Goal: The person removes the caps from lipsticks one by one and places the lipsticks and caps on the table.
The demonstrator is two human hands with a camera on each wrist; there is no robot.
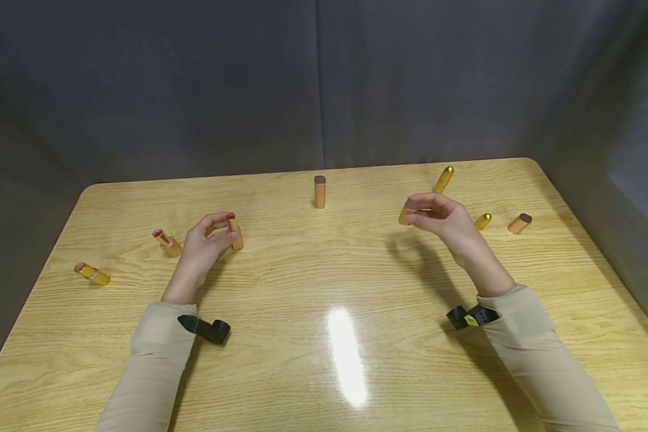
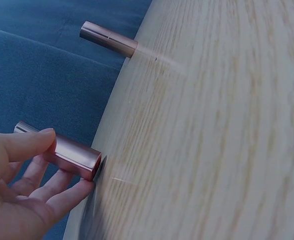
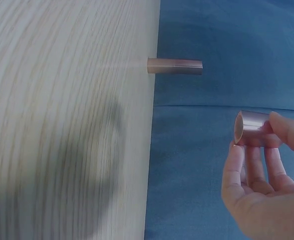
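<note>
At left in the head view my left hand (image 1: 201,251) pinches an uncapped rose-gold lipstick (image 1: 235,235) between thumb and fingers. The lipstick stands nearly upright, its base close over the wood, and its dark red tip points up. My right hand (image 1: 449,227) holds a short rose-gold lipstick cap (image 1: 408,212) by the fingertips, raised above the table with its shadow below. In the right wrist view the hollow end of the cap (image 3: 256,128) shows. Between the hands, farther back, a capped rose-gold lipstick (image 1: 320,193) stands upright.
Left of my left hand are an uncapped rose-gold lipstick (image 1: 168,245) and an uncapped gold one (image 1: 93,274). Near my right hand are a long gold round-tipped tube (image 1: 443,179), a short gold cap (image 1: 483,222) and a rose-gold cap (image 1: 519,224). Dark curtains (image 1: 205,90) surround the wooden table (image 1: 281,270).
</note>
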